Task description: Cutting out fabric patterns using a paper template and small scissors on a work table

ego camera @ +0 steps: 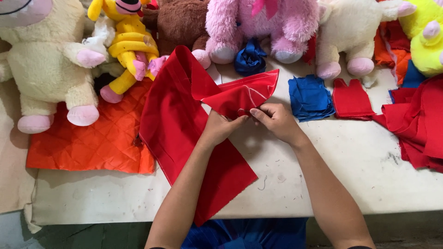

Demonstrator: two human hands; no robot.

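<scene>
A long strip of red fabric [173,124] lies across the white table [360,166], its lower end hanging over the front edge. Its upper part is folded over and lifted into a pointed flap marked with pale chalk lines. My left hand [218,127] grips the fold from below. My right hand [274,121] pinches the same fold from the right, fingertips meeting the left hand's. Both hands are closed on the cloth just above the table's middle.
Plush toys line the back: a cream one [46,64], a yellow one [127,44], a brown one [180,20], a pink one [258,25], another cream one [348,32]. Orange quilted fabric [92,138] lies left. Blue pieces [310,97], a small red piece [351,99] and red cloth [420,120] lie right.
</scene>
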